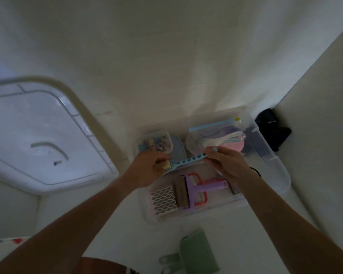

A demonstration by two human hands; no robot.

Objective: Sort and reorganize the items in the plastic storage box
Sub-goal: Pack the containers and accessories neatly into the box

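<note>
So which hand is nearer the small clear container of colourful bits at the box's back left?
Left. The left hand sits just below the small clear container, gripping the blue brush at its bristle end. The right hand holds the handle end, farther right.

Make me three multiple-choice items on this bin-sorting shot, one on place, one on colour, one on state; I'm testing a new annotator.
1. Where does the green scraper lie?
A. Inside the box
B. On the floor, nearer the camera than the box
C. On the white lid

2. What colour is the brush held between the hands?
A. Light blue
B. Red
C. Black

3. How is the brush held?
A. Left hand only
B. Right hand only
C. Both hands, one at each end

Answers:
1 B: it lies outside the storage box, apart from the white lid at the left.
2 A: its handle with cut-out holes is pale blue.
3 C: the left hand grips the bristle end and the right hand pinches the handle tip.
</note>
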